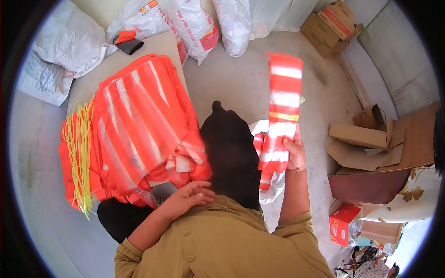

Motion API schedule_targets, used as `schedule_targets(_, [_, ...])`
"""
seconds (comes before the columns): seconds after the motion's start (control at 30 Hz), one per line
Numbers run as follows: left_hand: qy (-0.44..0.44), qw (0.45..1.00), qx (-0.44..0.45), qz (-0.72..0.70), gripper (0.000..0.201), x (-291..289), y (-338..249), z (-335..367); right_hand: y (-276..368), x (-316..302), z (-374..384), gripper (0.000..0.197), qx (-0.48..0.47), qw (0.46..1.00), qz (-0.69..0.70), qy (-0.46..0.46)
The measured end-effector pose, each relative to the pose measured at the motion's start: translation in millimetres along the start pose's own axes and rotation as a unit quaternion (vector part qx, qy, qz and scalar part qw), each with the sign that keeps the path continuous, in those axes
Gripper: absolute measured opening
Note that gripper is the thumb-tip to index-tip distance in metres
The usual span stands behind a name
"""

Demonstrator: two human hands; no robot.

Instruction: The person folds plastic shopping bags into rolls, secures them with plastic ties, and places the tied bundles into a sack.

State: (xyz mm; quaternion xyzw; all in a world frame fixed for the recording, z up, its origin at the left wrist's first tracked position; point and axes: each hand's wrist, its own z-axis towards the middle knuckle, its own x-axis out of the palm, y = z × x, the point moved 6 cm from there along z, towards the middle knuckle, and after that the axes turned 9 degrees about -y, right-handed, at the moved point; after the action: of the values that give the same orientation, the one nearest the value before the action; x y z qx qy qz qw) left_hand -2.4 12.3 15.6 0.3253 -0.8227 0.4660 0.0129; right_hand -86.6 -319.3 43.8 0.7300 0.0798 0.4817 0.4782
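Observation:
Out to the right, my right hand (295, 153) grips a long, flat folded bundle of orange-red striped fabric (285, 84) by its lower end. White bands cross it, and a yellow tie (283, 116) goes around its middle. Below this hand a white plastic bag (273, 191) shows in part, with more striped fabric at its mouth. My left hand (192, 197) rests by my lap with loosely bent fingers apart, holding nothing. Just beyond it lies a big pile of orange-red fabric with pale stripes (139, 116). Yellow strings (79, 157) drape over the pile's left edge.
The pile lies on a pale table (164, 44), with a small black item (130, 45) at its far end. Stuffed white sacks (192, 28) line the back. Cardboard boxes stand at the far right (327, 30) and right (359, 139), above a red box (340, 227).

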Motion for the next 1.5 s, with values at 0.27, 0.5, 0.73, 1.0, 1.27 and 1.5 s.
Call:
schedule_targets(0.27, [-0.050, 0.997, -0.049, -0.030, 0.042, 0.3, 10.5, 18.8, -226.4, -325.9, -69.8, 0.052, 0.236, 0.931, -0.178, -0.215])
schedule_targets(0.5, [-0.108, 0.989, -0.083, -0.048, 0.038, -17.3, 24.0, 17.8, -286.1, -354.1, -102.8, 0.049, 0.285, 0.822, -0.393, -0.298])
schedule_targets(0.73, [-0.103, 0.988, -0.092, -0.065, 0.034, -18.3, 29.9, 29.7, -283.5, -345.4, -83.1, 0.054, 0.241, 0.876, -0.352, -0.225])
schedule_targets(1.0, [-0.119, 0.986, -0.092, -0.078, 0.032, -24.5, 31.0, 22.7, -206.6, -212.1, -83.9, 0.063, 0.106, 0.618, -0.751, -0.205])
schedule_targets(1.27, [-0.119, 0.986, -0.096, -0.060, 0.035, -25.3, 29.5, 23.8, -254.0, -218.8, -82.9, 0.057, 0.062, 0.543, -0.837, 0.025])
schedule_targets(1.5, [-0.116, 0.987, -0.091, -0.056, 0.037, -25.3, 25.7, 23.9, -282.7, -259.1, -81.7, 0.043, 0.104, 0.804, -0.582, -0.061])
